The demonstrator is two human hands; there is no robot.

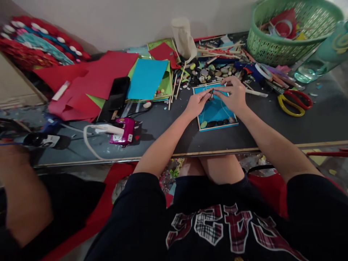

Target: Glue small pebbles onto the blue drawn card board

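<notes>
A blue sheet (214, 108) framed with thin wooden sticks lies on the dark table in front of me. Pale lines are drawn on it, and a row of pebbles (213, 124) runs along its near edge. Over its upper part, my left hand (198, 104) and my right hand (234, 96) meet at the fingertips. Between them they pinch a small dark pebble (211, 93), partly covered by the fingers. Just beyond the frame is a pile of loose pebbles (205, 72) of mixed colours.
Left are red paper (108, 69), a blue card (148, 78), a black phone (118, 93) and a purple power adapter (123, 131). Right are scissors (295, 102), a green basket (272, 47) and a glass bottle (312, 69). Another person's arm (25, 195) is at far left.
</notes>
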